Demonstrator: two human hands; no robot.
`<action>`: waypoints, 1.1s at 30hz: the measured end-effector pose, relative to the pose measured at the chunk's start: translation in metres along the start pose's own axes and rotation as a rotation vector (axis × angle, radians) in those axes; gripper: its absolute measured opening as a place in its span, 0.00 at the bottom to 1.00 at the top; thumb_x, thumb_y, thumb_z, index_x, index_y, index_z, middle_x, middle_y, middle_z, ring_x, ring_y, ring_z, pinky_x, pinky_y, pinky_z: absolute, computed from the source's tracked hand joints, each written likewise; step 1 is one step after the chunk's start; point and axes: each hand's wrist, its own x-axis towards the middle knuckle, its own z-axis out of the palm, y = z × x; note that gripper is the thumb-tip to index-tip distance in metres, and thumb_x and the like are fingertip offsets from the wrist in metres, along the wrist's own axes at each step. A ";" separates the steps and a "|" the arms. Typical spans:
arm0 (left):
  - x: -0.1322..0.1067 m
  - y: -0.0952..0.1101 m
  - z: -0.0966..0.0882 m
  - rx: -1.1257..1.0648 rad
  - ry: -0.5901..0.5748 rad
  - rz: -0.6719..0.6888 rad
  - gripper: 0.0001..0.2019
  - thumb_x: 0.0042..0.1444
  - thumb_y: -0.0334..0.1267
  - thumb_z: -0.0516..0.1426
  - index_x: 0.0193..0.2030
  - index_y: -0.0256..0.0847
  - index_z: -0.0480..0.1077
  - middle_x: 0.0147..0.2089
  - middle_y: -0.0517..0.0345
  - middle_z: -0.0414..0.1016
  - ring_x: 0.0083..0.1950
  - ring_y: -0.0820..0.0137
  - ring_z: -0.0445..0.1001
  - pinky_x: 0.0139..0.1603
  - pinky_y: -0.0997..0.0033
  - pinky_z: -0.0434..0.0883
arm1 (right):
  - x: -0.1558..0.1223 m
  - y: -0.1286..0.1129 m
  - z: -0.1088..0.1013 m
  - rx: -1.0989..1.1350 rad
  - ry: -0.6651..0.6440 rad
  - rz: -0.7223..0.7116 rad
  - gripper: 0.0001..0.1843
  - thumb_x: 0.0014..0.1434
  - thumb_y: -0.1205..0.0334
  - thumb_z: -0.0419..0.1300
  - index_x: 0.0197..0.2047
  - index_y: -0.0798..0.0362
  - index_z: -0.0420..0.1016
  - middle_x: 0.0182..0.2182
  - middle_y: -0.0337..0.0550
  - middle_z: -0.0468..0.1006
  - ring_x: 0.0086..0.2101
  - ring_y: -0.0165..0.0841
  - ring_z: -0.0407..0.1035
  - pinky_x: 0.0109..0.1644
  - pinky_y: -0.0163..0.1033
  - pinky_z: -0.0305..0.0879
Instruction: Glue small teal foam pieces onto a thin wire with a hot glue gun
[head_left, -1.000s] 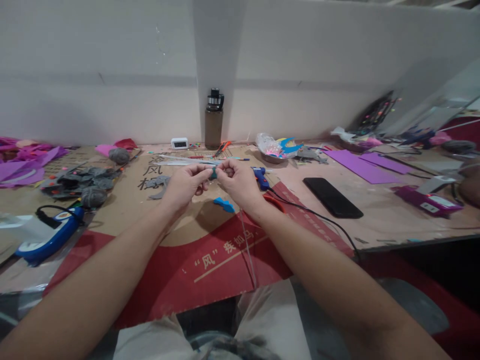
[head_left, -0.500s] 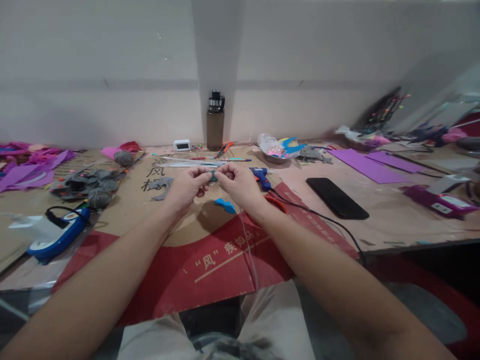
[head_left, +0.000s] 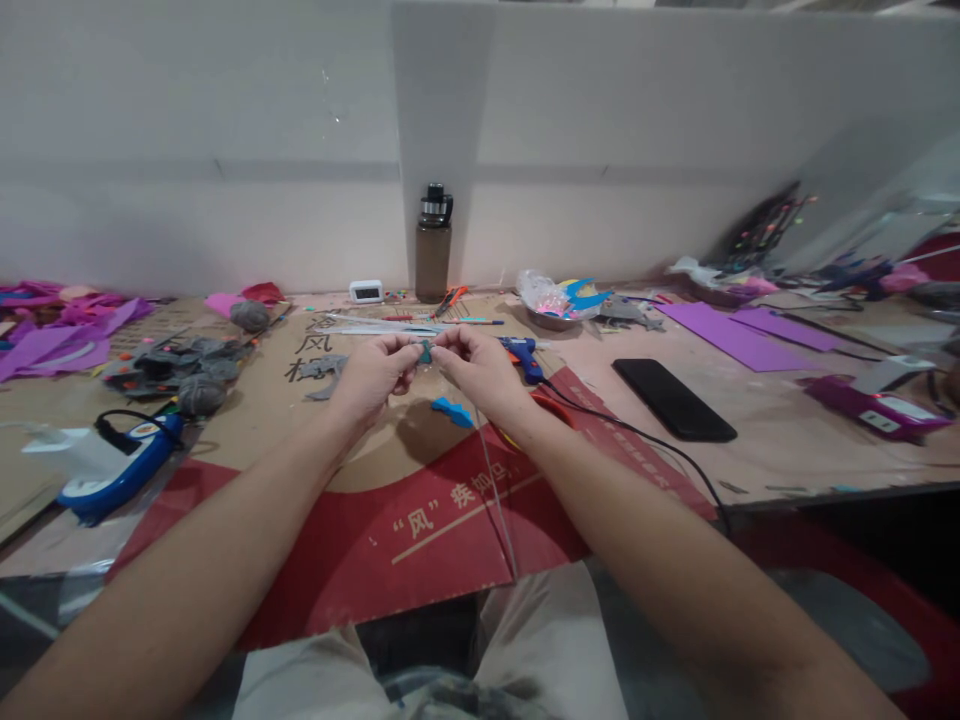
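Observation:
My left hand [head_left: 373,373] and my right hand [head_left: 481,366] meet above the cardboard sheet [head_left: 352,500], fingers pinched together on a small teal piece [head_left: 426,351] held between them. A thin clear stick [head_left: 495,490] hangs down from under my right hand toward my lap. A blue cut-out shape [head_left: 452,410] lies on the cardboard just below my hands. A blue glue gun [head_left: 523,354] rests right behind my right hand, its black cord [head_left: 645,440] running to the table's front edge.
A black phone [head_left: 673,399] lies to the right. A dark bottle [head_left: 433,245] and a small white clock [head_left: 366,291] stand by the wall. Grey felt pieces [head_left: 191,370], purple sheets [head_left: 52,340] and another blue glue gun [head_left: 120,465] are at left; purple sheets [head_left: 724,335] and a purple box [head_left: 874,405] at right.
Both hands have stayed together on the small teal piece, shifting only slightly. The view has drifted a little.

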 end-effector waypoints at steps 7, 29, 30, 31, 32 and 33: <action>0.003 -0.004 -0.002 -0.025 -0.077 -0.019 0.10 0.46 0.41 0.64 0.31 0.36 0.71 0.18 0.63 0.65 0.18 0.80 0.58 0.17 0.80 0.52 | 0.000 -0.001 -0.003 -0.035 0.054 0.039 0.09 0.54 0.56 0.58 0.29 0.53 0.68 0.21 0.33 0.63 0.24 0.26 0.55 0.28 0.33 0.52; 0.005 -0.006 -0.006 -0.003 0.101 0.033 0.08 0.47 0.37 0.64 0.29 0.35 0.71 0.21 0.62 0.68 0.20 0.79 0.65 0.20 0.80 0.61 | 0.000 0.007 -0.010 -0.159 0.020 -0.023 0.08 0.52 0.64 0.59 0.37 0.52 0.65 0.28 0.36 0.69 0.29 0.29 0.63 0.35 0.35 0.60; 0.005 -0.005 -0.006 -0.006 0.108 0.032 0.08 0.47 0.37 0.64 0.29 0.35 0.70 0.21 0.62 0.68 0.20 0.79 0.65 0.20 0.80 0.61 | 0.001 0.008 -0.010 -0.180 0.026 -0.049 0.06 0.53 0.64 0.58 0.35 0.53 0.66 0.28 0.37 0.70 0.30 0.29 0.63 0.36 0.36 0.60; 0.005 -0.005 -0.005 -0.010 0.115 0.030 0.08 0.47 0.37 0.64 0.29 0.35 0.70 0.21 0.62 0.68 0.20 0.79 0.65 0.20 0.80 0.61 | 0.001 0.008 -0.011 -0.198 0.033 -0.075 0.04 0.53 0.63 0.58 0.33 0.53 0.67 0.28 0.37 0.70 0.30 0.29 0.63 0.37 0.36 0.59; 0.005 -0.005 -0.005 -0.012 0.119 0.026 0.08 0.47 0.36 0.63 0.30 0.35 0.70 0.22 0.62 0.68 0.21 0.79 0.65 0.20 0.80 0.61 | 0.002 0.009 -0.011 -0.211 0.040 -0.097 0.03 0.54 0.62 0.57 0.32 0.53 0.67 0.28 0.38 0.71 0.30 0.29 0.63 0.37 0.36 0.59; 0.004 -0.005 -0.004 -0.010 0.120 0.022 0.08 0.46 0.36 0.64 0.30 0.35 0.71 0.22 0.62 0.68 0.21 0.79 0.65 0.20 0.80 0.61 | 0.002 0.009 -0.012 -0.221 0.050 -0.112 0.04 0.55 0.62 0.56 0.31 0.53 0.68 0.28 0.38 0.71 0.30 0.29 0.63 0.37 0.36 0.58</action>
